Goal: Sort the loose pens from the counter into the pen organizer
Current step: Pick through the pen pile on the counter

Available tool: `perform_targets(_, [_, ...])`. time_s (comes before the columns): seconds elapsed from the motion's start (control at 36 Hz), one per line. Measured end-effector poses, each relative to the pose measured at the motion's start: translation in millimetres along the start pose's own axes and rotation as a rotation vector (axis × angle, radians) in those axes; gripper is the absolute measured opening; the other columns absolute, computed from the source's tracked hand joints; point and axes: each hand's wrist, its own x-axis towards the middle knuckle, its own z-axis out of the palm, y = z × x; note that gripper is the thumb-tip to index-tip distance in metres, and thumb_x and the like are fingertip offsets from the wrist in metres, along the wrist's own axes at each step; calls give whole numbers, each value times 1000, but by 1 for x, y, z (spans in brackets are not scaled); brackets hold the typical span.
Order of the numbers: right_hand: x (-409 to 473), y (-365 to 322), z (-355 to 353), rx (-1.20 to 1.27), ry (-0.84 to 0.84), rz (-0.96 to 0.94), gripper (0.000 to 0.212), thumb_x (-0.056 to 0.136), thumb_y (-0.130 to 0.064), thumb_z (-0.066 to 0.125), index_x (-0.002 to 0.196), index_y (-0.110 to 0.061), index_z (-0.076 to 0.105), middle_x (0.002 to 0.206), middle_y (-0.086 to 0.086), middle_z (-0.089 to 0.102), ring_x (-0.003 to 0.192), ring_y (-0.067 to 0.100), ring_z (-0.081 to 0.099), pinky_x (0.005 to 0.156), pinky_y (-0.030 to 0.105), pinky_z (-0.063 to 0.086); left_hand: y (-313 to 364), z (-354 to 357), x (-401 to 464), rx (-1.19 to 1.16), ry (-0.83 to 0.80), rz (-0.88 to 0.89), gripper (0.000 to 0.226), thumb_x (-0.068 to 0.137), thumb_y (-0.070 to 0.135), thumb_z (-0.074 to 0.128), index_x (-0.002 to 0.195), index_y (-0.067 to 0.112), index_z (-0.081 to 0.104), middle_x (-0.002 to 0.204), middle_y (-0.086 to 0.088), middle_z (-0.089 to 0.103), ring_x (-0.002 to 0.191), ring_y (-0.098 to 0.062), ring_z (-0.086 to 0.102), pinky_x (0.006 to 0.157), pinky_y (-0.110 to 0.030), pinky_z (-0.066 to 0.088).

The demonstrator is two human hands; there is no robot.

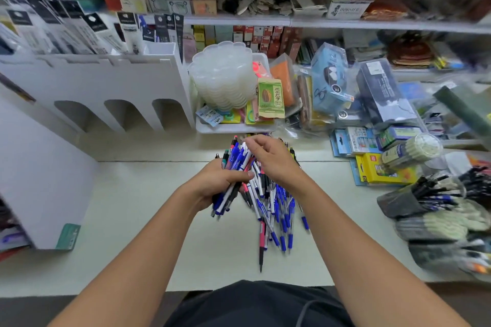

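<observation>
A heap of loose pens (276,210), mostly blue and white with a few red and black ones, lies on the pale counter (132,220) in the middle. My left hand (215,183) grips a bundle of pens (233,164) that sticks up and away from me. My right hand (271,156) hovers over the top of that bundle, fingers curled and fingertips pinching at a pen's end. The white pen organizer (106,93) with arched slots stands at the back left, apart from both hands.
A white tray (233,127) with stacked clear plastic dishes (223,77) and packets sits just behind the heap. Boxed stationery (382,167) and bundled pens (435,202) crowd the right side. Shelves of goods (265,0) run along the back.
</observation>
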Motion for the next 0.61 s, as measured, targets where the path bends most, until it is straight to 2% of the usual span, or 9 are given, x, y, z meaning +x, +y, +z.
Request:
perform_targets(0.06, [-6, 6, -11, 82, -91, 18, 19, 103, -27, 58, 118, -18, 67, 101, 0, 71, 91, 13, 66, 88, 39, 55, 3, 1, 0, -14, -47, -9, 12, 87, 7, 76, 86, 6, 65, 64, -11, 63, 51, -16, 59, 47, -25, 48])
perform_targets(0.14, [-12, 9, -30, 253, -238, 93, 22, 99, -14, 64, 119, -7, 60, 99, 9, 70, 90, 17, 67, 93, 46, 56, 7, 5, -1, 48, -104, -22, 14, 84, 5, 78, 89, 5, 65, 66, -13, 63, 55, -18, 59, 51, -28, 49])
perform_targets(0.22, [-15, 5, -46, 325, -303, 113, 13, 96, -6, 66, 108, -8, 61, 90, 8, 68, 81, 17, 67, 81, 34, 59, 11, 15, 0, 54, -122, -29, 15, 83, 1, 77, 90, 5, 64, 65, -10, 64, 56, -18, 60, 51, -27, 49])
perform_targets(0.28, [-16, 2, -54, 299, -285, 126, 11, 95, -5, 68, 104, -7, 63, 85, 7, 65, 76, 16, 66, 74, 28, 56, 13, 22, 0, 16, -131, -34, 13, 84, -2, 74, 89, 4, 64, 63, -9, 62, 54, -17, 58, 49, -26, 48])
perform_targets(0.33, [-19, -1, -60, 158, -231, 127, 10, 94, -11, 70, 103, -7, 67, 78, 1, 61, 75, 19, 63, 67, 29, 51, 14, 29, 0, -1, -118, -47, 11, 84, -4, 73, 89, 2, 65, 60, -10, 61, 52, -17, 57, 47, -25, 48])
perform_targets(0.42, [-25, -2, -58, -59, -158, 99, 11, 95, -14, 68, 105, -15, 70, 62, -4, 54, 61, 21, 50, 53, 30, 39, 12, 43, -2, 62, -35, -36, 12, 83, -6, 74, 83, 2, 65, 59, -10, 62, 49, -16, 57, 47, -25, 49])
perform_targets(0.47, [-30, -2, -51, -132, -88, 71, 16, 93, -9, 64, 105, -19, 69, 61, 0, 54, 51, 19, 49, 51, 32, 43, 8, 51, -4, 90, 30, -3, 13, 81, -5, 75, 83, 3, 65, 62, -11, 63, 50, -15, 59, 49, -26, 50])
perform_targets(0.56, [-38, -2, -42, 87, -84, 76, 19, 93, 4, 61, 104, -9, 67, 68, 4, 57, 48, 17, 61, 51, 31, 54, 1, 56, -13, -1, 42, 9, 15, 80, -4, 77, 81, 7, 67, 65, -9, 65, 53, -14, 61, 50, -25, 49])
perform_targets(0.61, [-41, -3, -37, 210, -129, 73, 15, 94, 6, 62, 107, -1, 66, 74, 4, 59, 49, 14, 63, 54, 28, 56, -7, 52, -24, -124, 19, 5, 15, 81, -1, 78, 80, 10, 67, 64, -7, 63, 54, -14, 58, 50, -24, 47])
